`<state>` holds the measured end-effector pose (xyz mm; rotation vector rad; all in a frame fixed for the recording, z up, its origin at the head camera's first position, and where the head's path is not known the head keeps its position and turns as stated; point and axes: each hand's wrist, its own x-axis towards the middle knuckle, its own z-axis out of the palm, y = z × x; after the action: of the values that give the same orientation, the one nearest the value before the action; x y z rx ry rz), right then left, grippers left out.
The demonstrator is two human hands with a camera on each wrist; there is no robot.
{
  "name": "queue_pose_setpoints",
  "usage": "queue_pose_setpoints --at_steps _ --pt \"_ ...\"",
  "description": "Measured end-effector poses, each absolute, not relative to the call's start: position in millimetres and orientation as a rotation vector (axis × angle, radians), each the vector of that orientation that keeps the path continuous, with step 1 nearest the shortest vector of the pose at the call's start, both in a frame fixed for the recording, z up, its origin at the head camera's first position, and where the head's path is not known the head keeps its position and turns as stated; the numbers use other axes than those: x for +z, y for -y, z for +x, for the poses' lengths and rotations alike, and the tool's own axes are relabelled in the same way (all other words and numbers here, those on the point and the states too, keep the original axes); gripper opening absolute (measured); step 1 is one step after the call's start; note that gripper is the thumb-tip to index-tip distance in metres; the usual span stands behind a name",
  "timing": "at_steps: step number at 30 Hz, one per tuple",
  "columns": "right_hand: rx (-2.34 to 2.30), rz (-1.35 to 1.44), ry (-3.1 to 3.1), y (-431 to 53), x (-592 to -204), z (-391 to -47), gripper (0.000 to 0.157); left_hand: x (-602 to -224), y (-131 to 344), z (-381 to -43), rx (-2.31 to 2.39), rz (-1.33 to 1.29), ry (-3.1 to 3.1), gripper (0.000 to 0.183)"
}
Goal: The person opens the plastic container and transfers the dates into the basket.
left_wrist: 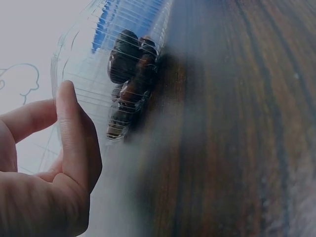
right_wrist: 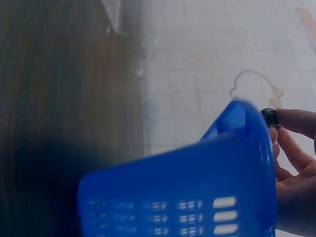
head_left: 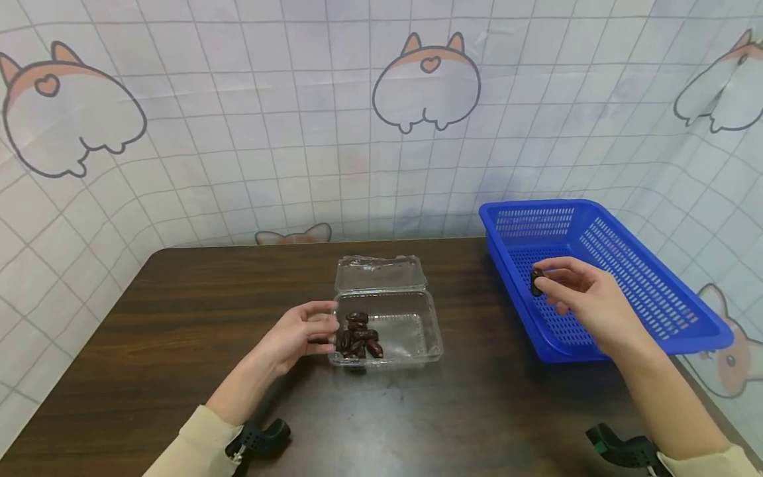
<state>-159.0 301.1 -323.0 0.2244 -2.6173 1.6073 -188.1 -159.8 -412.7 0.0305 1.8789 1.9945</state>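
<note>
Along the left rim of an open clear plastic clamshell box [head_left: 408, 328], my left hand [head_left: 295, 334] holds the edge, thumb and fingertips at the rim. Several dark, glossy dates [head_left: 357, 336] lie heaped in the box's left half, and the left wrist view shows these dates [left_wrist: 129, 74] through the ribbed clear wall. Over the left side of a blue plastic basket [head_left: 644, 285], my right hand [head_left: 581, 291] pinches one date [head_left: 536, 281] between thumb and fingertips. In the right wrist view that date [right_wrist: 269, 118] appears just past the basket's rim [right_wrist: 264, 148].
The box's hinged lid [head_left: 381, 273] lies folded back toward the wall. A dark wood-grain table [head_left: 197, 318] carries everything, its back edge against a white grid-patterned sheet [head_left: 286, 132] with cartoon animals. The basket's slotted walls slope up at the table's right side.
</note>
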Motion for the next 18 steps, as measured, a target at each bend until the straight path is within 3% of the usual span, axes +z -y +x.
queue_pose_setpoints --at_steps 18 --pt "1.475 0.116 2.832 -337 -331 -163 0.046 -408 161 -189 1.985 0.045 -1.888 0.055"
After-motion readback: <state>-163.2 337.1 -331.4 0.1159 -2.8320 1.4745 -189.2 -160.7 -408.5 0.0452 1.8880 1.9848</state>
